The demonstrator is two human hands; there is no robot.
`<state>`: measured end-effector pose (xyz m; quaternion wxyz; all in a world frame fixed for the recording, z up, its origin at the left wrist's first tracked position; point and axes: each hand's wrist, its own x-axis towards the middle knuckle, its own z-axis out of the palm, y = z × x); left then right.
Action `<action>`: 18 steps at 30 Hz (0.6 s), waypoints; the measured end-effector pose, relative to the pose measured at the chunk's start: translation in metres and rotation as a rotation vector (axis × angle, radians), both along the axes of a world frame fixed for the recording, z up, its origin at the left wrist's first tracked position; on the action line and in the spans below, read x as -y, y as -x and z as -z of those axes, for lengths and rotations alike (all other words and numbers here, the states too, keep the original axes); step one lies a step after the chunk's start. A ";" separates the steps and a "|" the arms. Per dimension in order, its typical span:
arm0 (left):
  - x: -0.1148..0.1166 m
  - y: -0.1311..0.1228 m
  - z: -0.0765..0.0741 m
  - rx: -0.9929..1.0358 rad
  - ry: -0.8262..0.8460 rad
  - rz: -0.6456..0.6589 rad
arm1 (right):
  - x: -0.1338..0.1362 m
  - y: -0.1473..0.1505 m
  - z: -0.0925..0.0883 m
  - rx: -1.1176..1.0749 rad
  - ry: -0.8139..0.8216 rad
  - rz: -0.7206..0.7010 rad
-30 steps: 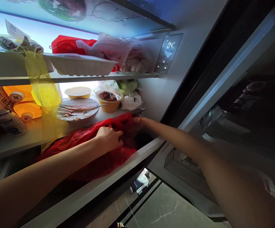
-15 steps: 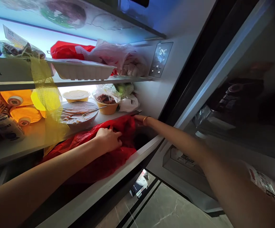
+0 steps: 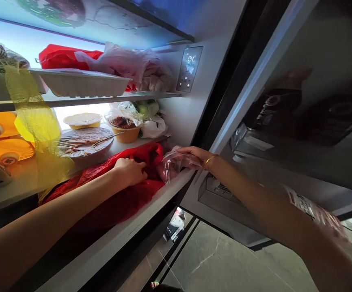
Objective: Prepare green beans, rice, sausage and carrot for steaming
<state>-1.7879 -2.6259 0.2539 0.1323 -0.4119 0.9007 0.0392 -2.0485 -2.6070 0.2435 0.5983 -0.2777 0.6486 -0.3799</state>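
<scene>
My left hand (image 3: 130,172) is closed on the edge of a red plastic bag (image 3: 133,202), which lies in the pulled-out fridge drawer (image 3: 145,221). With its fingers pinched, my right hand (image 3: 196,155) grips the top of a clear plastic bag (image 3: 172,165) at the drawer's right end. Something pinkish shows through this bag, but I cannot tell what it is. The clear bag is right beside the red bag's opening. What lies inside the red bag is hidden.
Above the drawer, the shelf holds a covered round dish (image 3: 86,140), a lidded tub (image 3: 82,120), a bowl of dark food (image 3: 127,132) and orange bottles (image 3: 9,150). Yellow netting (image 3: 37,121) hangs down at left. The open fridge door (image 3: 224,211) stands at right.
My right hand has come up out of the drawer's right end, and a clear bag now shows in it. My left hand stays on the red bag. The view has shifted right.
</scene>
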 end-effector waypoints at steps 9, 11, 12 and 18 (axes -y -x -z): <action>0.000 0.018 0.007 -0.055 0.120 0.033 | -0.140 -0.014 0.007 0.079 0.455 0.168; 0.004 0.025 0.002 -0.212 0.179 0.010 | -0.160 -0.017 0.028 0.121 0.570 0.260; 0.006 0.030 -0.003 -0.325 0.201 -0.019 | -0.167 -0.019 0.040 0.143 0.615 0.303; 0.008 0.057 -0.047 -1.023 -0.155 0.158 | -0.177 -0.028 0.101 0.225 0.719 0.345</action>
